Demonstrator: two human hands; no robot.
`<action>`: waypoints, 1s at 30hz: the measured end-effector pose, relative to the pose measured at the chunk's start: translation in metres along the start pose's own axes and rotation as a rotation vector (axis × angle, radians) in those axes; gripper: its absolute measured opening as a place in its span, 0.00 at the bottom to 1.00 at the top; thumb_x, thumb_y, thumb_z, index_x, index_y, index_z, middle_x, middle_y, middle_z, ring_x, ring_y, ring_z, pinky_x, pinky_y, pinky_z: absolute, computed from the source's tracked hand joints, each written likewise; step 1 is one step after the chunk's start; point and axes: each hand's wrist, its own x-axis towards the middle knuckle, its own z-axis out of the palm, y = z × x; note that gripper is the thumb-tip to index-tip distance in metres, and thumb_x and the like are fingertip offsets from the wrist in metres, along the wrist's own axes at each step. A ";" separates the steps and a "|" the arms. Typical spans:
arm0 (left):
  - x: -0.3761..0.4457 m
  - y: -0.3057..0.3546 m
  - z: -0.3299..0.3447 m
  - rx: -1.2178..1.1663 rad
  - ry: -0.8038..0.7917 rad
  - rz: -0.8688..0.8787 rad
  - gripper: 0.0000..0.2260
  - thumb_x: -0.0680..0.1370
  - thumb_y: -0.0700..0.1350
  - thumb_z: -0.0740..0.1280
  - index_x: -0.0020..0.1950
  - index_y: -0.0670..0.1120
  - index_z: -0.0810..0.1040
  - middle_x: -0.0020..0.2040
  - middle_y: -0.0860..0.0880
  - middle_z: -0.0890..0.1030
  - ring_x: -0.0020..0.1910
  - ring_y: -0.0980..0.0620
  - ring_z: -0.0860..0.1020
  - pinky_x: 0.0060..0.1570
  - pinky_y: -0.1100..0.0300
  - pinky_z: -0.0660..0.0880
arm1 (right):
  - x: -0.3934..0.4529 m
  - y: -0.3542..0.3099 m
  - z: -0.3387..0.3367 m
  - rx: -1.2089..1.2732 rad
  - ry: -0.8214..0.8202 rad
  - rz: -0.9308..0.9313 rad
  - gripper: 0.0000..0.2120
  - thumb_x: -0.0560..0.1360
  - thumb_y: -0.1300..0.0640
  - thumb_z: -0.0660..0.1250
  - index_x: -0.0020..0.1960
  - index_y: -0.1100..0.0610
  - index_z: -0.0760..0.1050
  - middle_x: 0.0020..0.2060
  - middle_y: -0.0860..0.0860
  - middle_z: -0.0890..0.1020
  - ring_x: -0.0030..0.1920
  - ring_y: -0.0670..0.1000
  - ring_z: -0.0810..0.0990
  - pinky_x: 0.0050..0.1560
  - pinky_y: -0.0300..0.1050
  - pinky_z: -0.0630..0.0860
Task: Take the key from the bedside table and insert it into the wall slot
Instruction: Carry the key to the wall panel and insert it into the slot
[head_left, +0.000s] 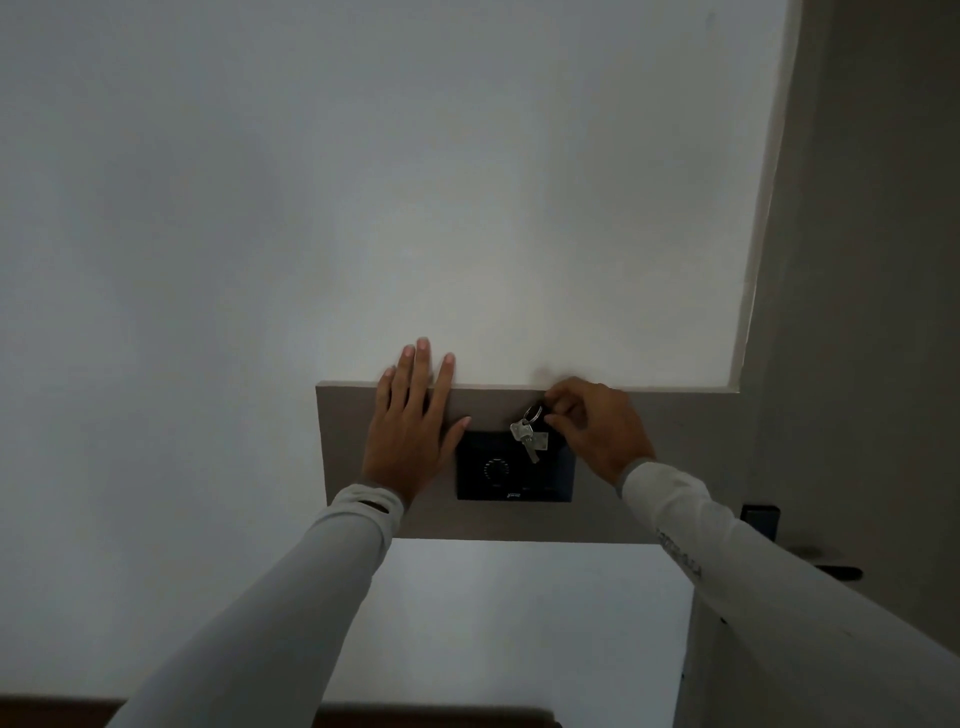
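The white wall (208, 260) fills the left of the view, and against it lies a grey-beige panel (675, 467) set as a horizontal band. The left hand (410, 431) rests flat on this panel, palm down, fingers spread and straight, with the fingertips (423, 345) reaching past the panel's top edge onto the white wall. It grasps nothing; its thumb stretches out to the right and ends just beside the top left corner of the dark switch plate (514, 470). Its forearm rises from the lower left in a long white sleeve (291, 587).

The switch plate is a dark rectangle mounted on the panel (a round dial of pale dots shows on its left half). Over its upper right part hangs the key (525, 439), silver, blade pointing down and slightly right, dangling from a key ring (532, 414) with a small pale tag beside it. Whether the tag sits inside a slot cannot be told in the dim light.

The right hand (597, 426) is curled, knuckles up, its fingers pinched around the key ring at the upper right of the plate, so the key hangs just left of and below the fingers. Its white sleeve (727, 566) (printed lettering runs along it) comes in from the lower right. Further right, a dark door handle (836, 571) shows on a darker surface.
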 end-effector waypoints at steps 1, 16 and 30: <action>0.000 0.000 -0.001 -0.001 -0.003 -0.002 0.34 0.85 0.60 0.59 0.84 0.41 0.58 0.84 0.32 0.57 0.84 0.32 0.56 0.79 0.35 0.65 | -0.002 0.001 0.000 0.010 0.009 -0.019 0.08 0.71 0.59 0.72 0.50 0.52 0.79 0.38 0.48 0.83 0.40 0.52 0.81 0.48 0.52 0.80; 0.002 -0.001 -0.002 0.012 -0.043 -0.003 0.34 0.85 0.61 0.57 0.84 0.42 0.58 0.84 0.33 0.57 0.84 0.33 0.56 0.79 0.35 0.65 | 0.018 -0.021 -0.004 -0.085 -0.050 -0.060 0.07 0.75 0.63 0.69 0.49 0.62 0.85 0.47 0.59 0.87 0.51 0.60 0.83 0.57 0.53 0.77; 0.000 -0.002 0.004 0.022 -0.070 -0.004 0.36 0.85 0.63 0.52 0.86 0.45 0.47 0.86 0.35 0.46 0.85 0.35 0.46 0.83 0.35 0.58 | 0.008 -0.021 -0.002 -0.187 -0.120 -0.053 0.10 0.79 0.58 0.65 0.53 0.59 0.84 0.47 0.56 0.88 0.48 0.55 0.84 0.54 0.52 0.81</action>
